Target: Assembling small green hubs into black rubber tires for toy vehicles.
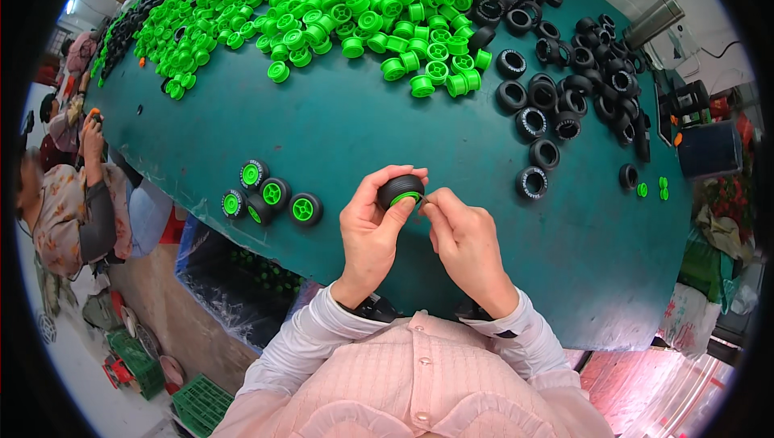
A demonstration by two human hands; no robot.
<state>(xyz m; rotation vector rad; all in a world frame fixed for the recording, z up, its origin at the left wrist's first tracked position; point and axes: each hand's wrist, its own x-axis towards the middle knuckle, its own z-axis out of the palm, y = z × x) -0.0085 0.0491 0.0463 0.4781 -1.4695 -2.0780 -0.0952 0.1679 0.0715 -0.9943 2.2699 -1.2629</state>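
Just above the front edge of the table, my left hand (367, 236) grips a small toy wheel (399, 187), a black rubber tyre around a green plastic rim. My left thumb lies across its near side, fingers wrapped behind. The thumb and fingers of my right hand (468, 236) are pinched together at the wheel's right edge; whatever is between them is too small and hidden to make out. To the left on the table lie several assembled wheels (302, 209), black tyres with green spoked rims.
A large heap of loose green rims (347, 19) covers the far side of the green table (387, 124). Black tyres (532, 122) are scattered at the right, beside a metal flask (655, 20). A lined crate (242, 277) stands below the left edge. Another person (72, 204) sits at the left.
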